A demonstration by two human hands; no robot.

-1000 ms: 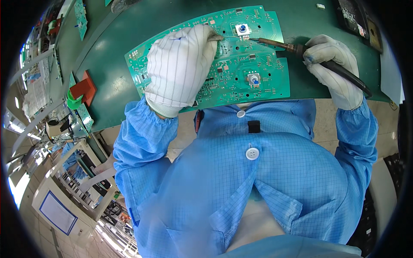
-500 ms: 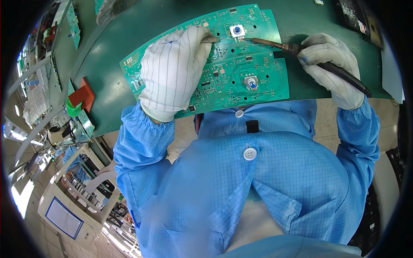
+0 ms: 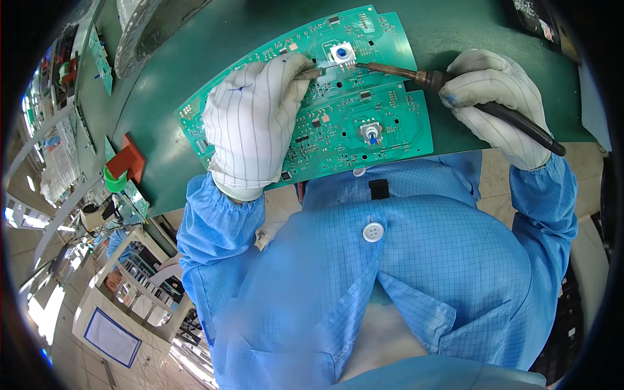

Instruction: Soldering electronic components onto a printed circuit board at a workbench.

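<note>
A green circuit board in two joined-looking sections lies on the green bench. My left hand, in a striped white glove, rests over its left part. Thumb and fingertips pinch a thin solder wire that runs toward the pins of a white square component with a blue knob. My gloved right hand grips a soldering iron by its black handle. The iron's tip reaches in from the right, at those pins; exact contact is too small to tell. A second blue-shafted rotary component stands on the lower section.
A red block and a green round item sit at the bench's left edge. A crumpled clear plastic bag lies at the far left. In the far right corner is a dark tray. Another person shows in the left background.
The board and both hands appear slightly further left in the picture, as the view has shifted. The iron's tip stays near the upper component's pins. Both grips are unchanged.
</note>
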